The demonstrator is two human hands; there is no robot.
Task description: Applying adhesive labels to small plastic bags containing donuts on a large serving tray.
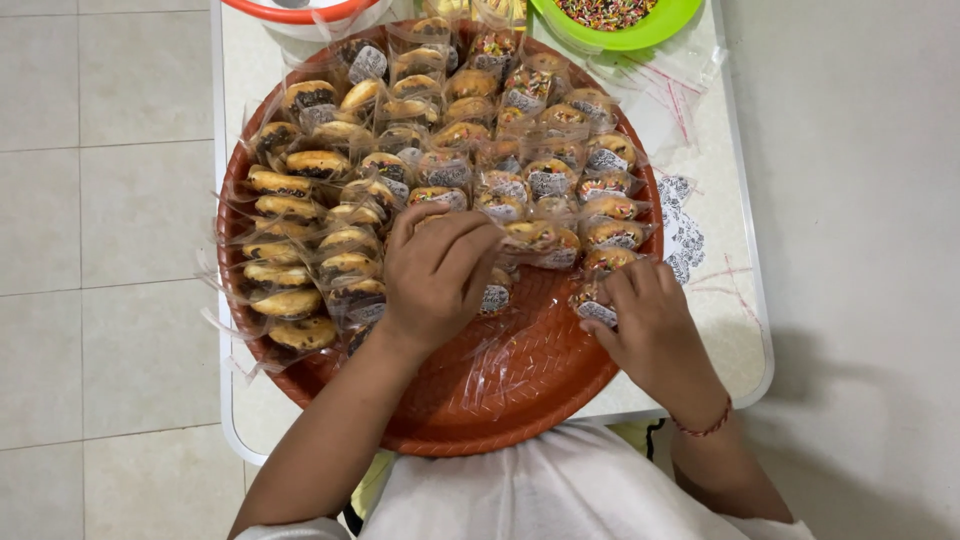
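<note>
Wrapped cookie point(596, 305) — under right fingers point(625, 290), tray point(520, 380)

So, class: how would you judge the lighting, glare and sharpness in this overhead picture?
Head view: soft, even light; faint shadows under the left hand and right hand. Head view: mild glare on the clear wrappers of the wrapped cookies on the round orange tray. Head view: sharp centrally, top edge cropped.

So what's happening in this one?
A person sits at a small white table with a round brown woven tray crowded with small cookies in clear plastic wrappers. The left hand rests on the wrapped cookies mid-tray; the right hand pinches one wrapped cookie at the tray's right edge. A green bowl of sprinkles sits behind.
</note>
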